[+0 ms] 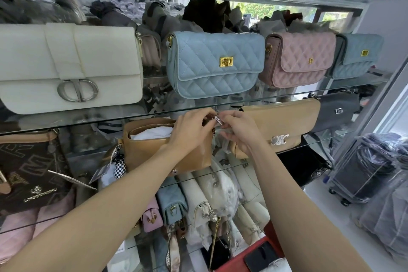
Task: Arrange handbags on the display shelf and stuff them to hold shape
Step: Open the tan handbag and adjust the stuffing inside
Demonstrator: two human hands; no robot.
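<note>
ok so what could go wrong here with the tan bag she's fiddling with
1. The tan bag stands at the front edge of its glass shelf; tugging the silver clasp pinched between the left hand and right hand could tip it off.
2. Its zip is open over the white stuffing, which might spill out.
3. The right forearm crosses the tan flap bag and could nudge it.

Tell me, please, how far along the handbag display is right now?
Done: the white bag and blue quilted bag stand shaped on the upper shelf. In hand: both hands pinch a silver clasp at the tan bag, already holding white stuffing. Left: its zip is open.
</note>
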